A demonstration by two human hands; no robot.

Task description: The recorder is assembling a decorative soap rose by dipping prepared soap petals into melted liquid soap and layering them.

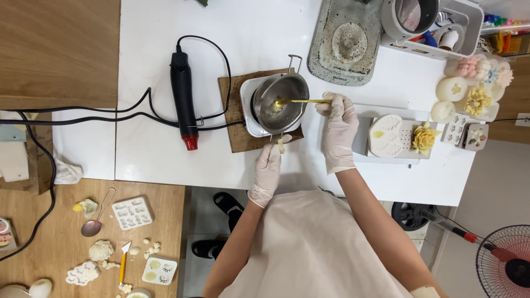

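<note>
Fingers (331, 105) of my right hand (339, 129) pinch a thin, light stirring stick (303, 101); left hand (269, 165) grips the handle (281, 144) of a rigid, likely hot steel pot (280, 102); best held there.

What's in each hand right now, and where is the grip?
Right hand holds a thin yellow stick by its outer end, tip in the metal pot. Left hand grips the pot's handle.
</note>
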